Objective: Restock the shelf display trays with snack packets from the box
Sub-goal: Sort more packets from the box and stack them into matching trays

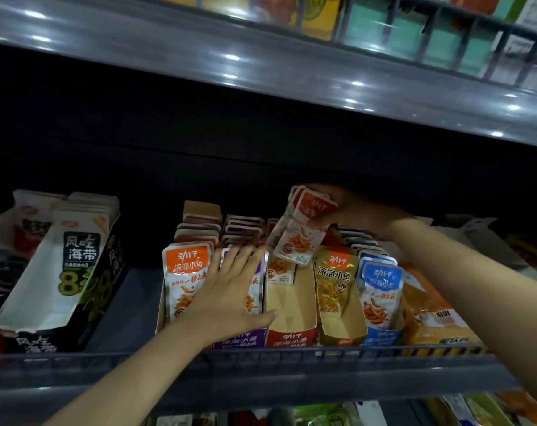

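My right hand grips a small stack of red snack packets by their top edge, tilted above the red display tray. That tray has bare cardboard at its front and a few red packets standing further back. My left hand lies flat with fingers spread against the purple tray's packets, its thumb touching the red tray's left wall. An orange tray's front packet stands to the left. A gold packet and a blue packet stand in trays to the right.
A black-and-white seaweed snack carton leans at the left of the shelf. Orange bags lie at the right. A low wire rail runs along the shelf front. The shelf above hangs close overhead.
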Available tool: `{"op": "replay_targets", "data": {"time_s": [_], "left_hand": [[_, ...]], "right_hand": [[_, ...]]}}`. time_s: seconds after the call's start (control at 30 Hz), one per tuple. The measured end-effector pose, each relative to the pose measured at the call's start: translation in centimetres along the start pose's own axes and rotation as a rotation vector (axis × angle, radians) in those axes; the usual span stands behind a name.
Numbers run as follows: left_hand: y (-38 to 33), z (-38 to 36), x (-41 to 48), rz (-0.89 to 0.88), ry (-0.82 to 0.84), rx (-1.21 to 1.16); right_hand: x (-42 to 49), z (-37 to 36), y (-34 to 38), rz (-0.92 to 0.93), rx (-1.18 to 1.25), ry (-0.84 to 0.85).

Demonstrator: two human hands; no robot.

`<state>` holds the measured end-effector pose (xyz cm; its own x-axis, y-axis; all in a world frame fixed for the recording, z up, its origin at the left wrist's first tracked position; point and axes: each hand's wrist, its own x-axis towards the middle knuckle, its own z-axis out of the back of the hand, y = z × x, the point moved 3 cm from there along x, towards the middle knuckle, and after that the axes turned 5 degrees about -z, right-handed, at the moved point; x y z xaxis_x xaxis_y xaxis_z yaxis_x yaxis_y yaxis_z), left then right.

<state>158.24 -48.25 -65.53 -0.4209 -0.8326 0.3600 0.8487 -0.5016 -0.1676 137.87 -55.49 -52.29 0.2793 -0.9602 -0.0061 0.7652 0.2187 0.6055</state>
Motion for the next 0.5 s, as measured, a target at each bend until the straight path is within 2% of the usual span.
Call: {"op": "replay_targets", "data": {"time_s": [0.33,0.5], "left_hand": [[0.0,-0.1,-0.1,-0.017,-0.026,-0.025],[-0.1,-0.1,-0.1,-0.01,-0.022,-0.009]], "right_hand": [[1.0,0.2,-0.4,-0.017,-0.111,-0.009],[1.9,-2.3,1.1,0.059,-0.271,0.071]]}}
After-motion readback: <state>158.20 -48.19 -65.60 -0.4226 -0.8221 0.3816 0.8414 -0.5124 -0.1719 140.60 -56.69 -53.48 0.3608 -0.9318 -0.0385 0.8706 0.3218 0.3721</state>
